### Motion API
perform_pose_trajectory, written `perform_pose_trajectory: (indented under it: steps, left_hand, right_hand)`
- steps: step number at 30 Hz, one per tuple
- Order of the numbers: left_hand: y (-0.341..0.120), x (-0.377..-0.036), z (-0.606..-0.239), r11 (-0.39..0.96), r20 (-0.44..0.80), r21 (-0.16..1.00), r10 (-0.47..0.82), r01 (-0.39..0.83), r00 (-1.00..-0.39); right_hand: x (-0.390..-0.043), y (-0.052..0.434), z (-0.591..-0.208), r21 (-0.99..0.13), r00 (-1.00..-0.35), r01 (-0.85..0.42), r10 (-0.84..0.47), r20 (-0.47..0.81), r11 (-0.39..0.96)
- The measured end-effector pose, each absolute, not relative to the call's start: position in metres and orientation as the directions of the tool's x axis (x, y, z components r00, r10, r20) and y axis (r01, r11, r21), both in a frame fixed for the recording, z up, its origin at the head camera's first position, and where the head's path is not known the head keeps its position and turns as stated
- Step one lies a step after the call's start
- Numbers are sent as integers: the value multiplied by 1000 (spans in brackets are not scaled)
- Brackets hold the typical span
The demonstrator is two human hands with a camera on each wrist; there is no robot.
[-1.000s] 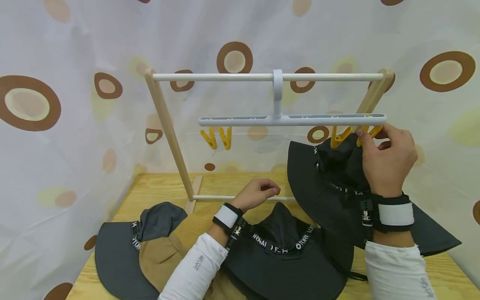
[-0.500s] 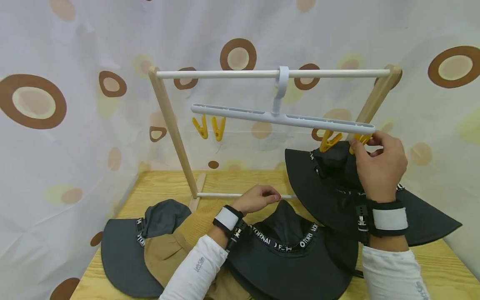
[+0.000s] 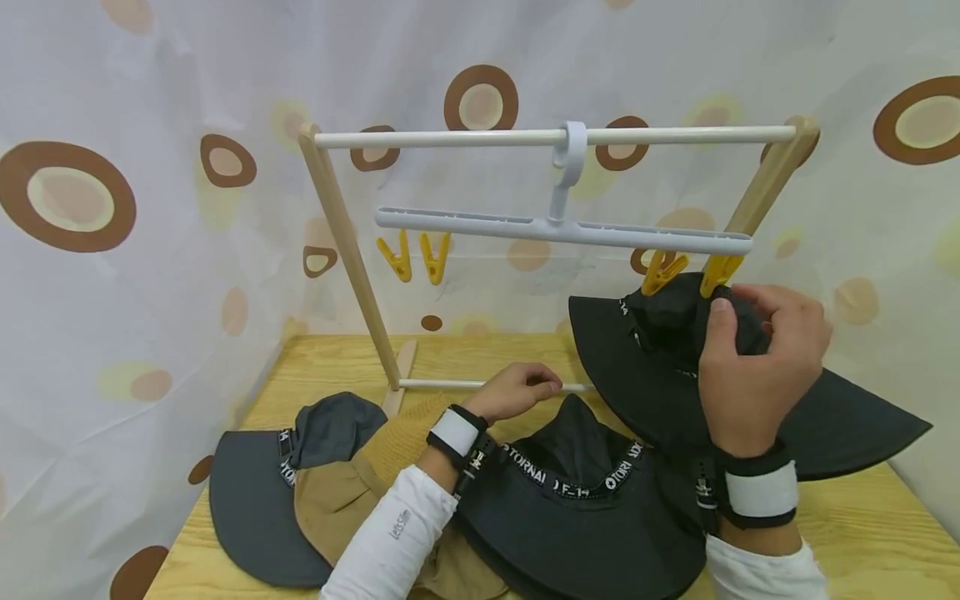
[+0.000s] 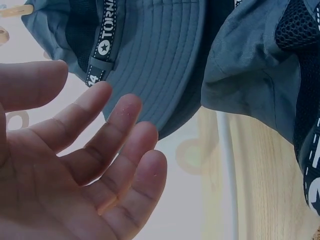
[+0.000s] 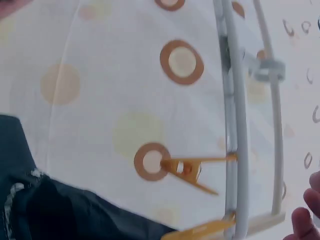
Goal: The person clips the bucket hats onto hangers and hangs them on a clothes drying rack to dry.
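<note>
Dark grey hanging hat [image 3: 660, 367], wide-brimmed, hangs at the right end of the white clip hanger [image 3: 562, 231], over the back right part of the worktop [image 3: 885, 533]. 2 yellow clips [image 3: 663, 273] at that end bite its crown. Right hand [image 3: 753, 358] is raised to the crown just below the outer clip; thumb and curled fingers pinch the dark fabric there. Hanger hooks on the white top rail [image 3: 555, 137] of a wooden-legged rack [image 3: 348, 250], which stands along the back edge. 2 more yellow clips [image 3: 416, 257] hang bare at the hanger's left end.

Left hand [image 3: 513, 390] sits low near the rack's bottom bar, mid-worktop, fingers loosely curled, gripping nothing; the left wrist view shows the palm slack and fingers [image 4: 125, 145] relaxed.

Front edge of worktop: 3 hats overlap. Dark grey hat with lettered band [image 3: 577, 517] lies centre, tan hat [image 3: 345, 508] beside it, another grey hat [image 3: 262, 500] at the front left corner. Dotted curtain [image 3: 112, 250] backs everything.
</note>
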State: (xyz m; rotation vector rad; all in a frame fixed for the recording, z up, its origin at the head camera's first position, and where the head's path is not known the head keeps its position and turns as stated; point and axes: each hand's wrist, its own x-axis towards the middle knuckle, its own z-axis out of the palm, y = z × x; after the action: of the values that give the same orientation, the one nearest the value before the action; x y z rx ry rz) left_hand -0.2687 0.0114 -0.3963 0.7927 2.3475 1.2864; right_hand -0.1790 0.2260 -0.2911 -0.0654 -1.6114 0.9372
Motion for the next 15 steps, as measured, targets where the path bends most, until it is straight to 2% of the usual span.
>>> perform_pose_trajectory:
  steps: [3, 5, 10, 15]
  left_hand:
    - [10, -268, -395, 433, -39, 851, 616, 296, -787]
    - [10, -268, -395, 435, -44, 852, 614, 291, -788]
    - [8, -265, -394, 454, -57, 845, 601, 282, -797]
    - [7, -263, -397, 487, -57, 821, 590, 299, -805]
  right_hand:
    - [-174, 213, -294, -543, -272, -514, 474, 837, 664]
    - [-173, 206, -297, -521, -289, -545, 437, 852, 657]
    - [-174, 197, -311, -482, -404, -576, 283, 870, 660]
    - [-180, 193, -330, -476, -544, -542, 142, 827, 693]
